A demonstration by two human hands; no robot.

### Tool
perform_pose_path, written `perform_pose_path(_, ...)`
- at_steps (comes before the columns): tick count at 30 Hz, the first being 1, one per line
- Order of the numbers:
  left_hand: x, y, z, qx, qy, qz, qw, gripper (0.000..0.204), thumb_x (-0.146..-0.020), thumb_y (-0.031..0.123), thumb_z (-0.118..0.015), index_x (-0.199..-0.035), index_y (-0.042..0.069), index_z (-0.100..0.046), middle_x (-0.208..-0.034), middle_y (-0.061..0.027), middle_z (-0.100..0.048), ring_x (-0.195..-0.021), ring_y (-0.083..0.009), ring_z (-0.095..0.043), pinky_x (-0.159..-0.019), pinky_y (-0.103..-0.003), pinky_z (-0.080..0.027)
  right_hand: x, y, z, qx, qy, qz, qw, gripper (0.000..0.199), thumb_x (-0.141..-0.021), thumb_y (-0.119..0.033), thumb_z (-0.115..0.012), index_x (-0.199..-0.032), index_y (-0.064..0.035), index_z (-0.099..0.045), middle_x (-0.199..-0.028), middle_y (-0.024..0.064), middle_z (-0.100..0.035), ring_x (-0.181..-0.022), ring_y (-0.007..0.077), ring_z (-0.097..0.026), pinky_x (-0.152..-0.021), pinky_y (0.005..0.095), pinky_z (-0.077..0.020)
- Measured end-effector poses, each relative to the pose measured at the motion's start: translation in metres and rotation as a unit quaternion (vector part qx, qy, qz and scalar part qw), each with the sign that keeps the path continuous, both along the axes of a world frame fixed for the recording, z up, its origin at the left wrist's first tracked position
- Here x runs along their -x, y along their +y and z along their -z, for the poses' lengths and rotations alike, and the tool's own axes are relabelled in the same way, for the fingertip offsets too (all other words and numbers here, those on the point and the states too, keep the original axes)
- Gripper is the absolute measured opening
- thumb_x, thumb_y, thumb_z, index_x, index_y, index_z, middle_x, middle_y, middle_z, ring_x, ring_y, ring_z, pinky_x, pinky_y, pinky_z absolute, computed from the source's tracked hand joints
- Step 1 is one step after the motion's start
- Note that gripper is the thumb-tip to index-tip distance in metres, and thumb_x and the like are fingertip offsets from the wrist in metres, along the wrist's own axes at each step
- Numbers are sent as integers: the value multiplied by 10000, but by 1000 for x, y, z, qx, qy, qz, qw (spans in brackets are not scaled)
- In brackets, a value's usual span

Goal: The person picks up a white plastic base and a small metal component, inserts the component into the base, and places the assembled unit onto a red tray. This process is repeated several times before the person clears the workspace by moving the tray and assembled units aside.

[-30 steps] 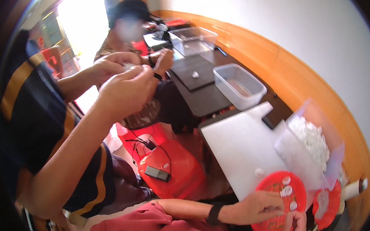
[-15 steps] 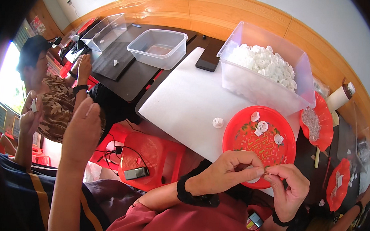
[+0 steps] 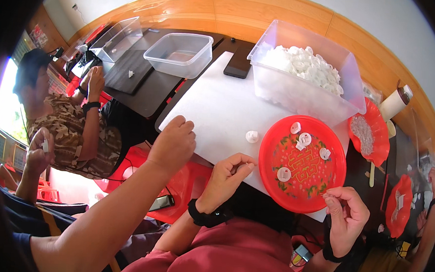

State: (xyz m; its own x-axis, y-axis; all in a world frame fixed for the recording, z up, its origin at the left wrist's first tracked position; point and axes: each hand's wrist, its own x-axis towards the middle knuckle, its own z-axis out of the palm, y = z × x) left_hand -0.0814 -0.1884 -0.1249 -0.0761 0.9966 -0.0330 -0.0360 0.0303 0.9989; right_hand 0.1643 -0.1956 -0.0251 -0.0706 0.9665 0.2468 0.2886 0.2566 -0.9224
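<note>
Head view: small round white plastic pieces (image 3: 284, 174) lie on a round red patterned plastic plate (image 3: 337, 168). At its lower-right edge the right hand (image 3: 344, 213) pinches a tiny thin piece (image 3: 323, 194), colour unclear. Left of it, the left hand (image 3: 228, 180) is half-curled; whether it grips anything cannot be told. Beyond stands a clear rectangular plastic bin (image 3: 300, 93).

No plain wording or number can be read in view. The clearest sign is a large character-like emblem (image 3: 303, 163) in yellow outline, printed across the middle of the round red plate (image 3: 332, 173) among green-leaved floral decoration. Low down, beside the dark red garment (image 3: 250, 252), a small device (image 3: 301, 253) has a pale screen too small to read. At upper left, a reddish wall poster (image 3: 38, 36) bears print too small to make out.
</note>
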Motion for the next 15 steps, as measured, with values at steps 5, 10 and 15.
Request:
perform_pose_path(5, -3, -2, 4, -3, 110, -16, 994, 166, -897, 104, -503, -996, 23, -610, -656, 51, -459, -537, -14, -372, -484, -194, -318, -6, -8, 8, 32, 60, -1, 998, 95, -780, 78, -640, -867, 59, -609, -793, 67, -611, -651, 71, -528, -575, 189, -405)
perform_pose_path(10, -13, 9, -5, -54, 127, -54, 989, 208, -844, 62, -495, -1022, 4, -585, -625, -35, -467, -556, -96, -420, -536, -255, -366, -4, 1, -5, 7, 95, -1, 995, 45, -827, 45, -590, -869, 61, -594, -781, 71, -601, -606, 51, -480, -544, 178, -377)
perform_pose_path(15, -9, 22, 4, -23, 79, -26, 996, 203, -847, 52, -450, -972, 2, -601, -645, 3, -457, -590, -68, -405, -550, -235, -353, -3, 22, -18, -15, 191, -32, 981, 65, -838, 36, -568, -893, 64, -590, -794, 85, -604, -601, 57, -470, -554, 187, -378)
